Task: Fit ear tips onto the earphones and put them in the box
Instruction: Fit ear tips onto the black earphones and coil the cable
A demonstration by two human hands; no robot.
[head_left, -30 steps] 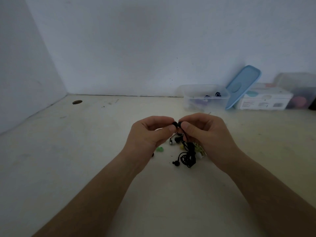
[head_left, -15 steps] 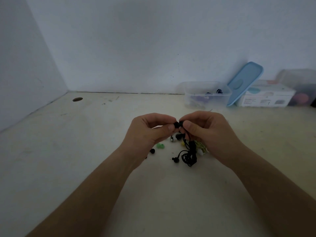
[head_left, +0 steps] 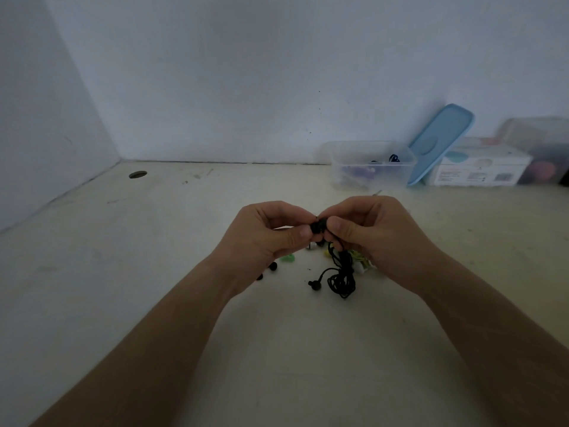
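Earbud point(head_left: 318, 225) lies level, seemingly tip leftward, pinched by fingers point(head_left: 296, 234) of left hand point(head_left: 261, 237) and right hand point(head_left: 380, 232); cord point(head_left: 342, 277) hangs below.

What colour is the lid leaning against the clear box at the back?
The lid is light blue, seen best in the head view.
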